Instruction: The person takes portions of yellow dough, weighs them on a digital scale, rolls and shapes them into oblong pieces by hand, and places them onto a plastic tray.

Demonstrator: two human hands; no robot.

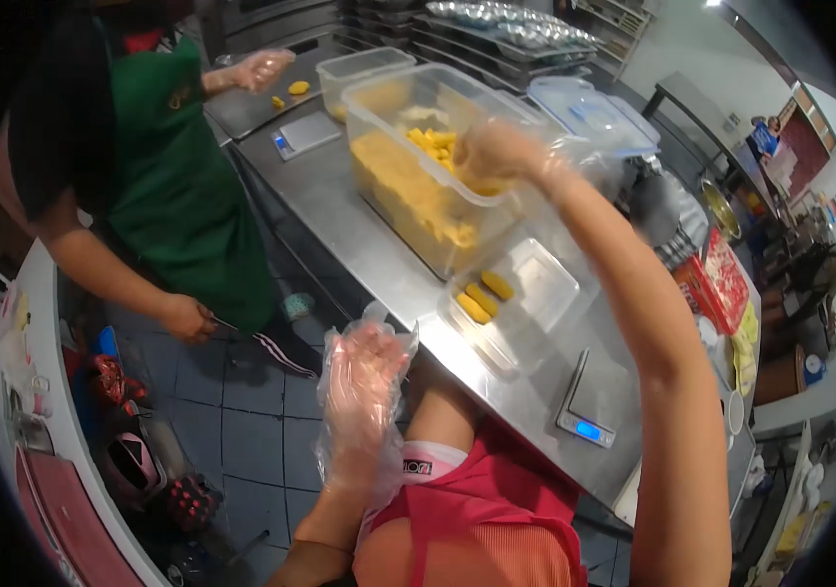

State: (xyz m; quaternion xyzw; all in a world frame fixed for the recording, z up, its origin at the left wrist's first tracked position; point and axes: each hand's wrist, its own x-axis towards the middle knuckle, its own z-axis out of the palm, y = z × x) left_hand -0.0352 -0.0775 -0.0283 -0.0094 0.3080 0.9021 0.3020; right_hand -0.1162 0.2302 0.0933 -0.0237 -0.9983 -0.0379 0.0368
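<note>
Step in hand, as judged: taking yellow dough (393,181) from the large clear tub (481,230). The person's right hand (496,152), in a clear glove, is at the tub's right side, over its contents; it is blurred, the fingers look bunched, and whether they grip anything cannot be told. The left hand (367,377), in a loose clear glove, is off the table edge, palm up, fingers slack and parted, with no hold on anything visible.

Next move, judged: calls for gathering a portion and lifting it clear of the rim.

Containers:
- Large tub: dough heaped along the near left wall; brighter yellow chunks (429,144) mid-tub.
- Shallow clear container (547,269), just beside the tub: three oblong dough pieces (477,302) side by side, remainder of its floor bare.
- Smaller clear tub (364,67), behind: some yellow matter low down.

Digital scale (586,428) near the person, display lit, nothing on its plate.
</note>
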